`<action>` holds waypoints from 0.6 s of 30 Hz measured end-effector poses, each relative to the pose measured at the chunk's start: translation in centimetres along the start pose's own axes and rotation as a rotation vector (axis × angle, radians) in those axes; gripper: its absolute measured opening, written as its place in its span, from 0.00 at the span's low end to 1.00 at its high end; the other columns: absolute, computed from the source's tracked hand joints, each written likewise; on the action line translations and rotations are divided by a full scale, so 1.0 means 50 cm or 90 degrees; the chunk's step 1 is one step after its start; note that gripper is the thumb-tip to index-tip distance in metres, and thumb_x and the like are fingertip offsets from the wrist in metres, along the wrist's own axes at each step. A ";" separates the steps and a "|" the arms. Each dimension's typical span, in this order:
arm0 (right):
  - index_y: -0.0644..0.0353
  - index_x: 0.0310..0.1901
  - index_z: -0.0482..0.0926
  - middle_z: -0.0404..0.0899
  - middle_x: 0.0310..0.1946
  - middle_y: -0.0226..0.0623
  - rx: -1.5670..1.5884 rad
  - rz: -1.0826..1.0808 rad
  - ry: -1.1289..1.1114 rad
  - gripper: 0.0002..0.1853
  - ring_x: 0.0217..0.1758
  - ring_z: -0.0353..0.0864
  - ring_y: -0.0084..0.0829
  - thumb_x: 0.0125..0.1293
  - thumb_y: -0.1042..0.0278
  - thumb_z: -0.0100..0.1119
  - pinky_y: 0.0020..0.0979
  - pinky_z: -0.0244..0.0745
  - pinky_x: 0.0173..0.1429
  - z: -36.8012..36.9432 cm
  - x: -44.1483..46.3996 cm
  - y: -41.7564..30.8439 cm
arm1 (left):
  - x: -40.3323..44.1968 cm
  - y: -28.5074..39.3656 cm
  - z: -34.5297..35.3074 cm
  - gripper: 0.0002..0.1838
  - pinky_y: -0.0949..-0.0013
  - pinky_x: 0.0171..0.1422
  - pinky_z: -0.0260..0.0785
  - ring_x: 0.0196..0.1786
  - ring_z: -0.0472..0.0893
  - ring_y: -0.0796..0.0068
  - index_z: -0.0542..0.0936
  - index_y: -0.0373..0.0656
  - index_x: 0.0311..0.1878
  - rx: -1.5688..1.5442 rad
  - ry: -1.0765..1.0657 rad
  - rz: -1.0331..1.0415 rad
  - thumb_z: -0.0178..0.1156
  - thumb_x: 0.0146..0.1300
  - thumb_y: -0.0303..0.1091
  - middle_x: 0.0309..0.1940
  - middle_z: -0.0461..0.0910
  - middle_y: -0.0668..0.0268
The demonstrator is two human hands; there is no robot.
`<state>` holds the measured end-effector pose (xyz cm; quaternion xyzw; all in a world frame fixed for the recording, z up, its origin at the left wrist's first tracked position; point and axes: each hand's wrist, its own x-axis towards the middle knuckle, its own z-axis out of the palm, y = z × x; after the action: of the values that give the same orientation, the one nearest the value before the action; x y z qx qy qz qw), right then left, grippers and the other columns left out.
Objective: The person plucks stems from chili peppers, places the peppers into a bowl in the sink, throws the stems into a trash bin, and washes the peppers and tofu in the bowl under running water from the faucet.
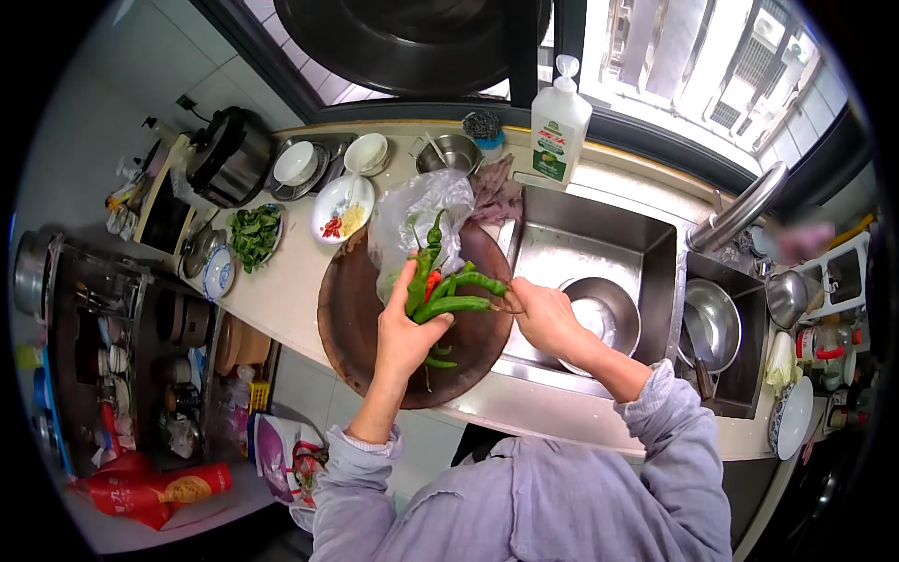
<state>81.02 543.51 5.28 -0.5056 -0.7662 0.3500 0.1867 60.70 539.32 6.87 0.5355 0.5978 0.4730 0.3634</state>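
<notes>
I see the left hand (403,334) clamped on green peppers (457,305), the right hand (547,323) pinching stems (505,308) — round board (356,323) mid-frame, sink (585,245) right, window (693,61) upper right.

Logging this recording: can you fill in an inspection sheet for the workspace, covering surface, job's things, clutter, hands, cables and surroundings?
Surface: pale countertop with a round wooden board.
Job's things: green peppers and one red pepper, held over the board; plastic bag behind.
Clutter: white plate of chopped ingredients, leafy greens, white bottle.
Hands: left hand grips the peppers; right hand pinches stem ends.
Cables: black cord near the cooker.
Surroundings: sink holding a metal bowl.
</notes>
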 end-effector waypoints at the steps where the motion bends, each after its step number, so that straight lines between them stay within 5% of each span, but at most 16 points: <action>1: 0.65 0.29 0.67 0.74 0.29 0.56 0.014 -0.006 -0.032 0.11 0.36 0.72 0.56 0.63 0.64 0.44 0.49 0.65 0.39 -0.001 -0.019 0.012 | -0.007 -0.010 0.002 0.42 0.74 0.51 0.69 0.46 0.77 0.76 0.60 0.40 0.65 -0.050 -0.024 -0.032 0.64 0.43 0.19 0.46 0.77 0.61; 5: 0.65 0.34 0.69 0.75 0.26 0.42 0.357 -0.114 -0.115 0.13 0.30 0.75 0.40 0.67 0.61 0.44 0.39 0.67 0.36 0.001 -0.053 0.051 | -0.021 -0.011 -0.006 0.43 0.73 0.35 0.72 0.40 0.78 0.72 0.57 0.37 0.66 -0.272 -0.111 -0.178 0.62 0.42 0.16 0.42 0.76 0.60; 6: 0.63 0.36 0.70 0.71 0.22 0.29 0.523 -0.057 -0.205 0.13 0.25 0.70 0.23 0.68 0.59 0.46 0.27 0.64 0.29 -0.005 -0.058 0.050 | -0.026 -0.016 -0.009 0.44 0.73 0.33 0.72 0.39 0.78 0.71 0.56 0.38 0.66 -0.324 -0.115 -0.221 0.62 0.42 0.16 0.42 0.76 0.60; 9: 0.61 0.36 0.70 0.61 0.18 0.23 0.835 -0.013 -0.247 0.12 0.18 0.55 0.13 0.69 0.60 0.45 0.17 0.50 0.21 -0.005 -0.067 0.002 | -0.054 -0.040 0.007 0.48 0.70 0.31 0.72 0.39 0.79 0.66 0.51 0.42 0.68 -0.449 -0.105 -0.276 0.61 0.41 0.15 0.44 0.74 0.57; 11: 0.62 0.39 0.70 0.63 0.17 0.24 0.973 0.000 -0.146 0.11 0.15 0.56 0.15 0.68 0.61 0.47 0.18 0.49 0.17 0.003 -0.059 0.019 | -0.084 -0.037 0.023 0.49 0.71 0.31 0.72 0.39 0.79 0.66 0.51 0.44 0.69 -0.471 -0.086 -0.275 0.62 0.41 0.16 0.46 0.73 0.57; 16: 0.61 0.40 0.70 0.68 0.21 0.27 0.885 0.037 -0.001 0.07 0.16 0.61 0.14 0.65 0.67 0.49 0.16 0.54 0.18 -0.046 -0.094 0.070 | -0.129 -0.023 0.055 0.47 0.70 0.31 0.74 0.41 0.78 0.63 0.52 0.42 0.68 -0.294 -0.044 -0.136 0.60 0.41 0.15 0.48 0.71 0.54; 18: 0.60 0.40 0.70 0.67 0.20 0.26 0.843 0.043 -0.005 0.06 0.16 0.59 0.14 0.62 0.72 0.48 0.16 0.53 0.19 -0.057 -0.112 0.086 | -0.140 -0.001 0.078 0.47 0.69 0.32 0.74 0.40 0.78 0.63 0.53 0.42 0.67 -0.397 -0.059 -0.166 0.61 0.41 0.15 0.48 0.71 0.53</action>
<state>87.98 540.47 4.51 -0.3067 -0.3736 0.7543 0.4443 65.50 533.14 5.19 0.3386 0.4705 0.5580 0.5938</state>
